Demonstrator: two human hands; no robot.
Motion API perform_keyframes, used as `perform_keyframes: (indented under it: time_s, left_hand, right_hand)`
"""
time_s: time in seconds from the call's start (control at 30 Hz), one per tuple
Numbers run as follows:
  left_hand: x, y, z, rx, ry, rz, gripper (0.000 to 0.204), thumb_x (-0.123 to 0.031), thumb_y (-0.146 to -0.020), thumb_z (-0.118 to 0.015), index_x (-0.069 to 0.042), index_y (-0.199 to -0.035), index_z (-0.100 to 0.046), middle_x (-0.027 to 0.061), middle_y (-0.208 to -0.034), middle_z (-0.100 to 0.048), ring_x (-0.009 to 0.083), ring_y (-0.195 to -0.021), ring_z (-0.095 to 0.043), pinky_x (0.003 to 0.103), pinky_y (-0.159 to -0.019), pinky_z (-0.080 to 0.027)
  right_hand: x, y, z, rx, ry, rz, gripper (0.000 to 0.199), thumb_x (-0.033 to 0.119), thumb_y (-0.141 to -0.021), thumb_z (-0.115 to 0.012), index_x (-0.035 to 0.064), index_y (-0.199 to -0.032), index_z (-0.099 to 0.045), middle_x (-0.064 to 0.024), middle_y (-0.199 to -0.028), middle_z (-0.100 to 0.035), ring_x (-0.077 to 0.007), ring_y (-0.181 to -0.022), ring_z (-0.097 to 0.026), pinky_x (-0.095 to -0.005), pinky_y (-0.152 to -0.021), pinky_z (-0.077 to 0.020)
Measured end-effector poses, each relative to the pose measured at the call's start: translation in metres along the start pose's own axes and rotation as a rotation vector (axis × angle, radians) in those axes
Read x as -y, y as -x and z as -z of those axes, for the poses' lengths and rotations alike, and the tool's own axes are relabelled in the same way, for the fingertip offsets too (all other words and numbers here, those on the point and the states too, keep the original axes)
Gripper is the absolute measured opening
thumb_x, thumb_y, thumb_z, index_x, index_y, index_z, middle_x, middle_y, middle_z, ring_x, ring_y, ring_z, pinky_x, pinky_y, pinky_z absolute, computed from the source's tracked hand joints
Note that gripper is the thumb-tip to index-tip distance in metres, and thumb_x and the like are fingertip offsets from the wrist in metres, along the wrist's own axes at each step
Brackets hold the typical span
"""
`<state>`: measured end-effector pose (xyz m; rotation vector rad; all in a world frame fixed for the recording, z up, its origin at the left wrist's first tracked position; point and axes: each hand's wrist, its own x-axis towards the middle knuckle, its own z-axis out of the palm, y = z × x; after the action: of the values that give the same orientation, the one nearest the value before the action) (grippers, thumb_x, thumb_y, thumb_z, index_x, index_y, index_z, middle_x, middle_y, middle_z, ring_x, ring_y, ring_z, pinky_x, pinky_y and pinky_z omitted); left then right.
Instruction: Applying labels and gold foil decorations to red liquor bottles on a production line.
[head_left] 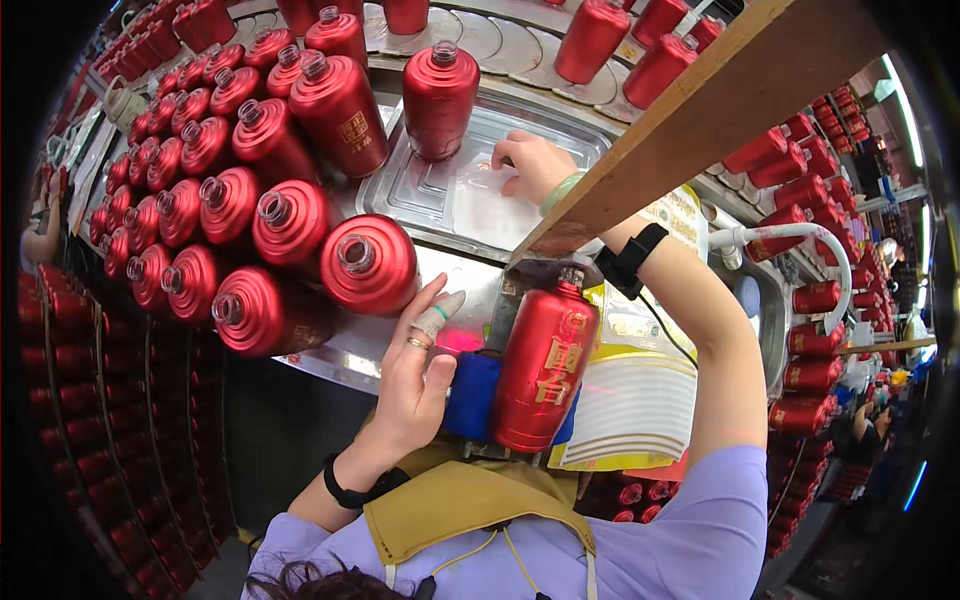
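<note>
Place: a bottling or packing line in a factory.
Stock: dozens of identical red bottles (290, 218) crowd the metal worktable (470, 290), uncapped.
Surroundings: more red bottles fill racks (810, 215) on both sides.
Fittings: a clear plastic tray (440, 195) lies on the steel surface.

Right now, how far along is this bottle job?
Looks done: nothing I can confirm. In hand: one red bottle lies on a blue pad by the left hand; the right hand touches the clear tray. Left: many open-necked bottles crowd the bench.
</note>
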<state>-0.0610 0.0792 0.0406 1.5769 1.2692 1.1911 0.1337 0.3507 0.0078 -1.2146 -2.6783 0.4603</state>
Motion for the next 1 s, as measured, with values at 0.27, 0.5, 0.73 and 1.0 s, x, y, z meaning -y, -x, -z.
perform_keyframes:
  time_s: [0.27, 0.5, 0.73, 1.0]
  left_hand:
    - [-0.007, 0.002, -0.001, -0.016, 0.052, -0.014, 0.064, -0.046, -0.109, -0.042, 0.007, -0.142, -0.054, 0.0245, -0.157, -0.042, 0.0383, -0.142, -0.046, 0.043, -0.116, -0.036]
    - [-0.016, 0.008, -0.009, 0.016, 0.067, -0.069, 0.067, -0.047, -0.109, -0.040, 0.009, -0.142, -0.052, 0.0237, -0.157, -0.042, 0.0370, -0.142, -0.046, 0.043, -0.116, -0.037]
    - [-0.028, 0.013, -0.019, 0.094, 0.071, -0.105, 0.076, -0.055, -0.110, -0.031, 0.009, -0.149, -0.043, 0.0218, -0.160, -0.039, 0.0328, -0.144, -0.046, 0.045, -0.114, -0.041]
    - [-0.028, 0.015, -0.033, 0.113, 0.098, -0.109, 0.079, -0.060, -0.109, -0.030, 0.007, -0.149, -0.043, 0.0212, -0.160, -0.038, 0.0320, -0.143, -0.045, 0.045, -0.115, -0.039]
  right_hand:
    - [-0.011, 0.009, 0.040, 0.002, -0.241, 0.065, 0.013, 0.011, -0.082, -0.076, 0.0050, -0.090, -0.067, -0.0111, -0.087, -0.068, -0.0259, -0.082, -0.066, -0.0370, -0.073, -0.0530]
    - [-0.022, 0.056, 0.109, -0.404, -0.197, 0.207, 0.018, 0.015, -0.092, -0.072, 0.0017, -0.104, -0.071, -0.0057, -0.081, -0.069, -0.0144, -0.074, -0.061, -0.0326, -0.070, -0.0513]
    - [-0.024, 0.133, 0.178, -0.688, -0.272, -0.108, 0.023, 0.016, -0.090, -0.077, 0.0025, -0.107, -0.069, -0.0016, -0.077, -0.064, -0.0081, -0.070, -0.055, -0.0264, -0.066, -0.0469]
    - [-0.037, 0.309, 0.170, -0.968, -0.629, -0.521, 0.021, 0.018, -0.098, -0.070, 0.0021, -0.111, -0.066, -0.0013, -0.080, -0.065, -0.0069, -0.063, -0.057, -0.0234, -0.055, -0.0454]
